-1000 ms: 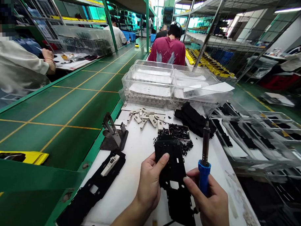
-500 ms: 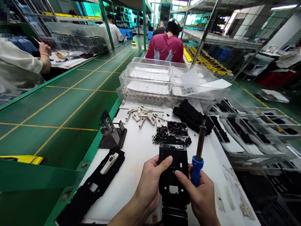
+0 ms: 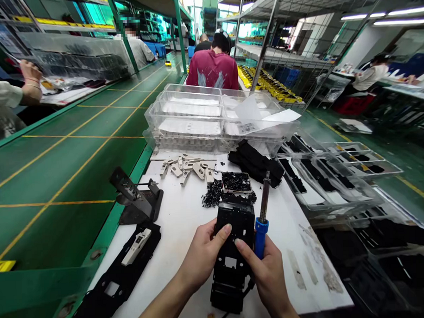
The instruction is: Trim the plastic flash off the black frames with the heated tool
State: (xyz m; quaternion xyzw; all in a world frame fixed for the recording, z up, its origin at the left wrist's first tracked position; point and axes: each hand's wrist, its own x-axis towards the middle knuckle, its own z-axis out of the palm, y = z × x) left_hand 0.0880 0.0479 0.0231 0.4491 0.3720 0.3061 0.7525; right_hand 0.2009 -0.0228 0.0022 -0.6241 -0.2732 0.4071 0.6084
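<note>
My left hand (image 3: pixel 203 252) grips the left edge of a black plastic panel (image 3: pixel 233 269), its thumb flat on the face. On the other edge, my right hand (image 3: pixel 268 273) presses its thumb on the same panel and also holds a blue-handled soldering iron (image 3: pixel 260 236), tip pointing up. Just beyond the panel lie small black plastic pieces (image 3: pixel 212 196), some heaped in a small box (image 3: pixel 237 191). A second black panel (image 3: pixel 121 283) with a beige plastic part (image 3: pixel 136 247) on it rests at the left. Behind that stands a metal soldering iron stand (image 3: pixel 140 198).
Several beige parts (image 3: pixel 187 167) and black fabric-like pieces (image 3: pixel 255 162) lie at the white table's far side. Clear trays (image 3: pixel 190 127) are stacked behind them. More trays of black parts (image 3: pixel 324 173) stand at right. A green conveyor (image 3: pixel 89 131) runs along the left; people sit nearby.
The view has swung to the right, so the table appears further left. The panel's lower end has come into sight, tilted slightly. Both hands keep their hold on it.
</note>
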